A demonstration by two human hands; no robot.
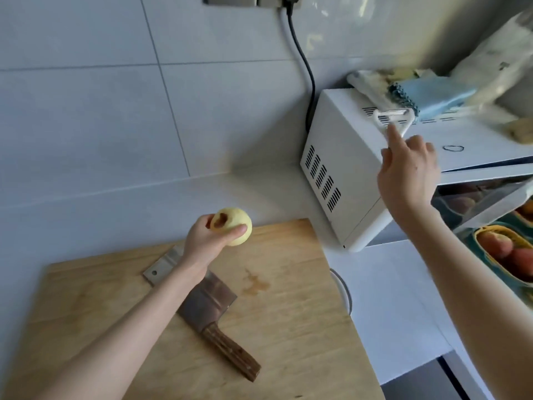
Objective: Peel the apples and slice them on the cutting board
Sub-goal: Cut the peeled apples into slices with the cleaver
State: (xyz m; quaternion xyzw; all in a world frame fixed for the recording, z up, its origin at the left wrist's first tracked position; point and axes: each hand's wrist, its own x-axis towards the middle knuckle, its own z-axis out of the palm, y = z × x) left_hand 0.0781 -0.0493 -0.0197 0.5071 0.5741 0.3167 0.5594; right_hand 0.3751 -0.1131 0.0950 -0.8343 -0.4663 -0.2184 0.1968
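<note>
Above the far edge of the one cutting board [288, 284] the left hand [202, 238] grips the one peeled apple [235, 226]. One cleaver [207, 301] lies under that forearm, diagonal, handle toward the person, nearer the left hand. Far right, the right hand [409, 171] holds one peeler [390, 116] over the microwave [340, 157]

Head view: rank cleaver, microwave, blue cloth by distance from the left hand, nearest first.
1. cleaver, on the cutting board, just under the wrist of the left hand.
2. microwave, right of the board.
3. blue cloth, atop the microwave, far right.
</note>
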